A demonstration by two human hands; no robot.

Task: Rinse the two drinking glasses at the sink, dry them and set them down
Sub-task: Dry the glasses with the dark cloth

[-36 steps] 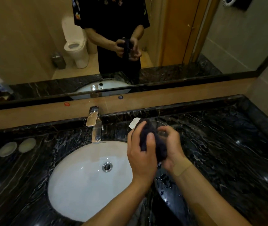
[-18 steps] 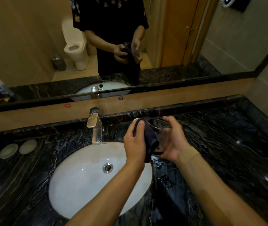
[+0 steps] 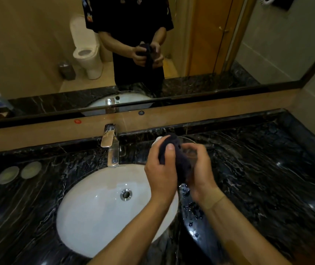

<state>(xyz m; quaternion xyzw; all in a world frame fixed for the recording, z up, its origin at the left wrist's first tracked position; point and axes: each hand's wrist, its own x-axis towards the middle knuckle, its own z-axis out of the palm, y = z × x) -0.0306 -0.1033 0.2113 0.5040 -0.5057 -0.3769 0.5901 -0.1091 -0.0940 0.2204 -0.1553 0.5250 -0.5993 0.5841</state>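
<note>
Nearest, two bare forearms reach in from the lower edge over the black marble counter (image 3: 267, 178), which carries water drops just right of the white oval sink (image 3: 99, 211). Above the sink's right rim, the left hand (image 3: 162, 169) grips a dark cloth (image 3: 177, 159), thumb pressed on top of it. Touching it on the right, the right hand (image 3: 200, 169) has its fingers curled round a clear drinking glass (image 3: 190, 153), largely hidden by cloth and fingers. Farther back, a chrome faucet (image 3: 111, 148) stands at the sink's far edge. Two pale round discs (image 3: 19, 172) lie on the counter at far left. A small white object (image 3: 157, 139) shows just beyond the left hand. Farthest, the mirror (image 3: 38, 54) reflects the person's hands, a toilet and a wooden door.
</note>
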